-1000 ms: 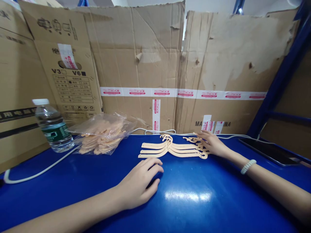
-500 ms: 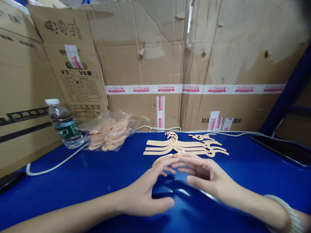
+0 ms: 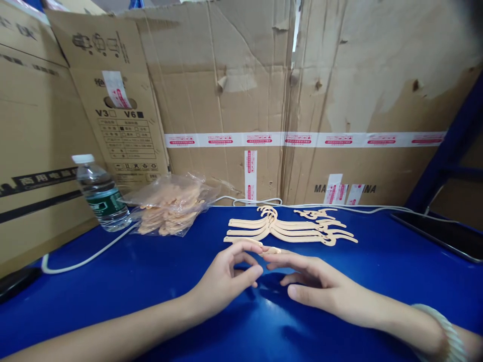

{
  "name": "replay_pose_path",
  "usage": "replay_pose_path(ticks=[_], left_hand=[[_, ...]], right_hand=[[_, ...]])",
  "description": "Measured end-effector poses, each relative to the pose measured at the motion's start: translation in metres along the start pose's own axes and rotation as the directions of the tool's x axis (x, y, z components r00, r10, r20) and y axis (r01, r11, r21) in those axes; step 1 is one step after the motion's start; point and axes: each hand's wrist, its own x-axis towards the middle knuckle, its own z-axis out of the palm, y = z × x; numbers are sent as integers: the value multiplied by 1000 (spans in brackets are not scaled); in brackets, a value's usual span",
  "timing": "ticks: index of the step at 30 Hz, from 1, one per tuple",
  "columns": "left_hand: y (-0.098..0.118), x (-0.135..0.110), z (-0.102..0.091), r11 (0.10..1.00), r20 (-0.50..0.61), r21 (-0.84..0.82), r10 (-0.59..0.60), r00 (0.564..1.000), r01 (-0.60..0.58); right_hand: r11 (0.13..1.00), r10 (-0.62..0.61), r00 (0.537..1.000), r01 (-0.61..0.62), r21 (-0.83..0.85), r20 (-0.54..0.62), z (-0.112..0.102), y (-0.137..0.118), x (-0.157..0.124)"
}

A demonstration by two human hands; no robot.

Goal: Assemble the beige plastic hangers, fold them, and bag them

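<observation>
My left hand (image 3: pixel 226 276) and my right hand (image 3: pixel 317 286) meet fingertip to fingertip low over the blue table (image 3: pixel 151 281). Together they pinch a small beige plastic hanger piece (image 3: pixel 272 250), mostly hidden by the fingers. Just beyond the fingertips, several flat beige plastic hangers (image 3: pixel 290 229) lie side by side in a row on the table. A white bead bracelet (image 3: pixel 449 334) sits on my right wrist.
A clear bag of beige pieces (image 3: pixel 169 206) and a water bottle (image 3: pixel 101 193) stand at the left. A white cable (image 3: pixel 86 259) runs along the back. A dark tablet (image 3: pixel 441 231) lies at the right, a dark object (image 3: pixel 15 281) at the left edge. Cardboard boxes (image 3: pixel 234 90) wall the back.
My right hand left the hanger row and came back toward me with a beige piece. My left hand rose to meet it, and both now pinch the piece.
</observation>
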Motion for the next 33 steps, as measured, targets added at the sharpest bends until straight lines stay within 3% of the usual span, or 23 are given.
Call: replay_pose_path(ticks=[4,7,9,11,13,15,22,29,33], left_hand=[[0,4,-5,1000,-152,2,28,988,-28],[1,7,-10,1000,-292,7,13,956,-11],[1,8,-13,1000,-340,-11,-5,941,2],[2,8,-14,999,-353,-43,-18,935,3],[2,8,-14,997,-351,-77,-33,936,6],[2,8,-14,994,-344,-101,-62,937,28],[-6,10,-15,982,-342,-181,-122,932,62],[-8,11,-19,952,-355,-293,-197,914,91],[-9,12,-20,957,-346,-281,-167,923,68]], right_hand=[[998,3,996,-9,-66,-91,-2,2,-1],[961,-51,980,-5,-276,-194,-12,3,-1],[843,-193,956,46,-536,-221,-23,5,-1],[620,-309,942,97,-779,-128,-35,7,1],[425,-302,953,110,-899,-26,-44,12,2],[351,-242,970,85,-932,-3,-50,17,5],[338,-204,979,43,-940,-28,-56,34,10],[392,-321,937,-1,-920,-138,-65,47,11],[422,-347,925,9,-906,-152,-72,53,10]])
